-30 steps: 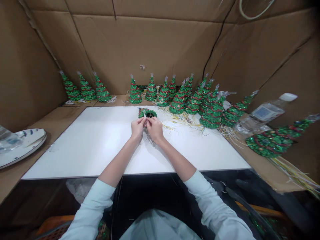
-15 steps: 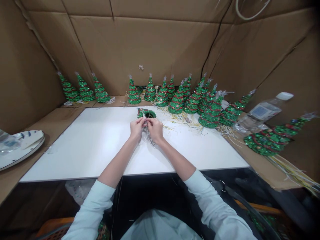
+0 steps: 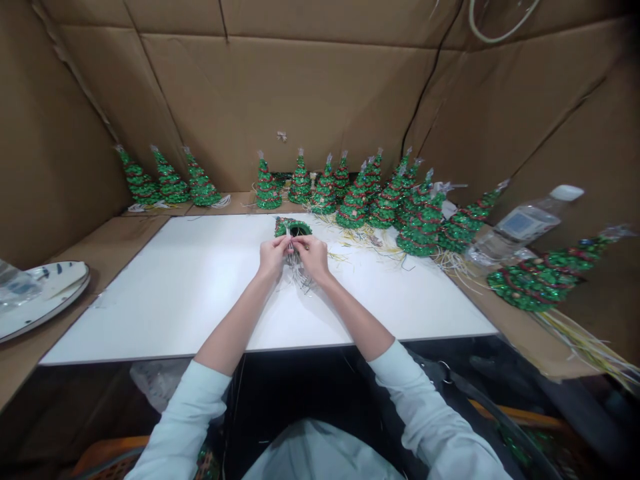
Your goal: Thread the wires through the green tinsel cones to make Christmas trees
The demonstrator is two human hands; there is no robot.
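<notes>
A small green tinsel Christmas tree (image 3: 286, 227) lies on its side on the white board, its dark hollow base showing. My left hand (image 3: 273, 259) and my right hand (image 3: 313, 257) meet just in front of it. Their fingertips pinch thin pale wire strands (image 3: 299, 275) that run from the tree and fan down below the hands. The fingers hide the exact point where the strands are held.
Several upright tinsel trees (image 3: 355, 207) stand along the board's back edge among loose yellow strands (image 3: 367, 235). A large tinsel tree (image 3: 533, 283) and a plastic bottle (image 3: 523, 225) lie at right. A white plate (image 3: 45, 290) sits at left. Cardboard walls surround the white board (image 3: 150, 313).
My hands have spread slightly apart, and the strands under them fan out a little more. The whole view has shifted slightly; the tree stays in about the same place.
</notes>
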